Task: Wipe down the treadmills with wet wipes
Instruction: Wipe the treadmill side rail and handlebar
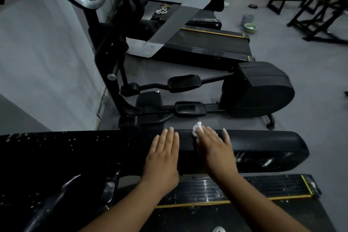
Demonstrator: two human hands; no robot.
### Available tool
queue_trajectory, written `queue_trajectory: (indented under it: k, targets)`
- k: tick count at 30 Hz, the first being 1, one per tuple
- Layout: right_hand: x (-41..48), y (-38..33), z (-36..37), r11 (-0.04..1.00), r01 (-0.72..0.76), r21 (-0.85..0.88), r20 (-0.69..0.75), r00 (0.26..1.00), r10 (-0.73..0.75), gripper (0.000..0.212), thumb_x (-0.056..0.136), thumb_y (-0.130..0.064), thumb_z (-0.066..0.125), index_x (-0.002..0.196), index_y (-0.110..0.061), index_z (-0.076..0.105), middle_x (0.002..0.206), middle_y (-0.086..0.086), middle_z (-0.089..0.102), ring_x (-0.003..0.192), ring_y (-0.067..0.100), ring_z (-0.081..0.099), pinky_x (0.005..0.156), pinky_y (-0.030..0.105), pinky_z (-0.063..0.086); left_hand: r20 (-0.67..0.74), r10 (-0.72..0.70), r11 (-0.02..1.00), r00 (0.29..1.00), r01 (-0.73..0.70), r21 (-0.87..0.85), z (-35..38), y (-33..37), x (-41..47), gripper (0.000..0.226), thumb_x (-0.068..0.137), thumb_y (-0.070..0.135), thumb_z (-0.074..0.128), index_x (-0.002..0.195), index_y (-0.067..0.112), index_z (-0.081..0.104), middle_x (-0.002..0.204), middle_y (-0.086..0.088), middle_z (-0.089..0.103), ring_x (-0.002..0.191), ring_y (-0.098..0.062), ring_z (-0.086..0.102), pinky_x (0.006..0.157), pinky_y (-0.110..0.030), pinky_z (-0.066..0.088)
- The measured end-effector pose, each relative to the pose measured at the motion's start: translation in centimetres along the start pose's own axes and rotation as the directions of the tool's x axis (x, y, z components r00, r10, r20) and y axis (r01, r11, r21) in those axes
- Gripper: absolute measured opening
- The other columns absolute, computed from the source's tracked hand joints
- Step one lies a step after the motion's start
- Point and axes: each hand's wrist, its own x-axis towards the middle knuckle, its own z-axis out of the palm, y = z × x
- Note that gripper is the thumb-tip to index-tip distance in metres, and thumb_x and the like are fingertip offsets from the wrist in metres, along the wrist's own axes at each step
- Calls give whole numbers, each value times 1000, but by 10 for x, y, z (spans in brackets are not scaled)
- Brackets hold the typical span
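The black treadmill deck with yellow edge stripes (235, 192) lies under both forearms. Just beyond it runs the treadmill's black padded side rail (263, 149). The left hand (162, 154) rests flat on the rail, fingers straight and together. The right hand (214, 149), fingers straight and slightly spread, presses a crumpled white wet wipe (196, 128) onto the rail's top edge. A black elliptical trainer (258, 88) stands behind.

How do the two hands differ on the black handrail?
The left hand lies bare on the handrail; the right hand presses a white wipe against it. The right hand sits nearer its rounded end than the left hand. Both lie flat, fingers straight.
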Motion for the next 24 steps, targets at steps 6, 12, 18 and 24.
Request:
queue_trajectory:
  k: [6, 12, 18, 24]
  targets:
    - [-20, -10, 8, 995, 69, 71, -51, 997, -66, 49, 103, -34, 29, 150, -23, 35, 150, 0, 52, 144, 15, 40, 123, 48, 17, -24, 19, 999, 1000, -20, -38, 10, 24, -5, 96, 99, 29, 43, 146, 6, -37, 153, -15, -47, 147, -30, -36, 123, -47, -16]
    - [-15, 28, -3, 995, 97, 35, -130, 987, -92, 41, 94, -17, 57, 134, -20, 54, 132, 2, 66, 131, 16, 56, 122, 50, 20, -50, 40, 998, 998, -42, -51, 5, 39, -8, 91, 99, 30, 42, 153, 10, -29, 157, -11, -42, 149, -26, -33, 125, -45, -12]
    - [-34, 67, -11, 985, 165, 47, -120, 980, -158, 39, 92, -26, 58, 131, -25, 56, 151, 1, 49, 148, 20, 34, 122, 50, 19, -52, 11, 999, 999, -13, -42, 6, 96, 1, 95, 99, 31, 46, 148, 14, -33, 159, -8, -39, 150, -25, -30, 125, -48, -12]
    - [-43, 115, -15, 973, 229, -23, -135, 964, -230, 52, 83, -27, 73, 132, -21, 56, 145, 8, 48, 137, 26, 43, 116, 48, 34, -59, -87, 996, 994, 86, -20, 16, 149, 9, 96, 98, 33, 46, 147, 13, -34, 158, -9, -40, 149, -27, -31, 125, -50, -9]
